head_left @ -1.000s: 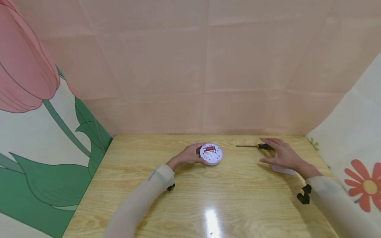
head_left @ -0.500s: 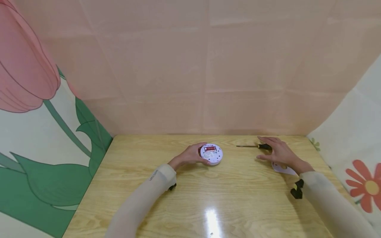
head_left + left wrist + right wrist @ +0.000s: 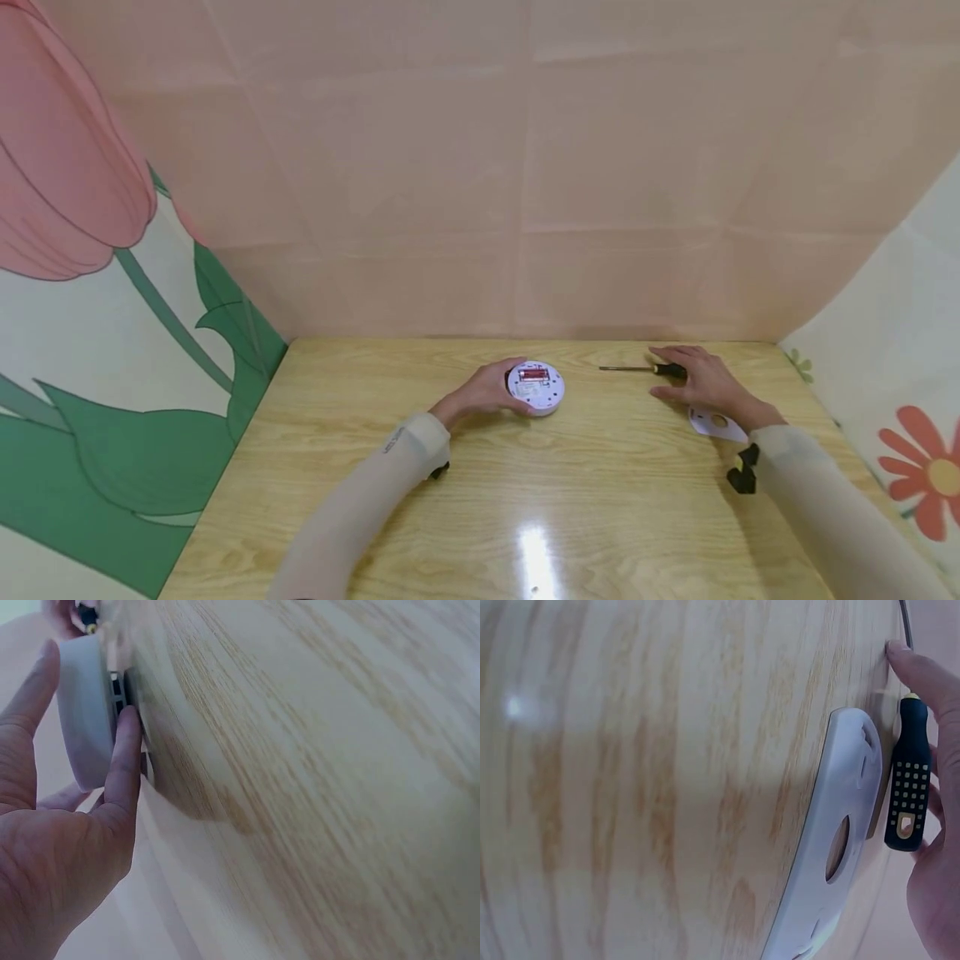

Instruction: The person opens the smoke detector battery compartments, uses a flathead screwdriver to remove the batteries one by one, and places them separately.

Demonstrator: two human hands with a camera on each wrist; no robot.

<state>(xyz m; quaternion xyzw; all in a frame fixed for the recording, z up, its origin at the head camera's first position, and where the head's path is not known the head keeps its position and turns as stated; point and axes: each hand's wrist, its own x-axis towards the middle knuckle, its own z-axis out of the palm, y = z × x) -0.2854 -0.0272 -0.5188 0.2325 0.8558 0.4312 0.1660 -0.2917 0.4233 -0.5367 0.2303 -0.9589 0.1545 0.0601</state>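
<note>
A round white battery-powered device point(image 3: 534, 400) with red batteries in its upturned face is near the back middle of the table. My left hand point(image 3: 483, 388) holds its left side, thumb and fingers round the edge; in the left wrist view the device point(image 3: 84, 712) shows edge-on. To the right, a screwdriver point(image 3: 909, 776) with a black dotted handle lies with its shaft pointing left. My right hand point(image 3: 707, 385) is over the handle, thumb and fingers spread apart around it. Partly under that hand is a flat white plate point(image 3: 855, 772) with an oval-looking hole.
The wooden table point(image 3: 585, 492) ends at the back against a plain peach-coloured backdrop point(image 3: 420, 183). Sheets printed with a tulip point(image 3: 67, 150) and a red flower point(image 3: 930, 475) hang at the sides.
My right hand has shifted slightly left over the screwdriver handle, uncovering more of the white plate. My left hand keeps its hold on the device. The head view has shifted slightly.
</note>
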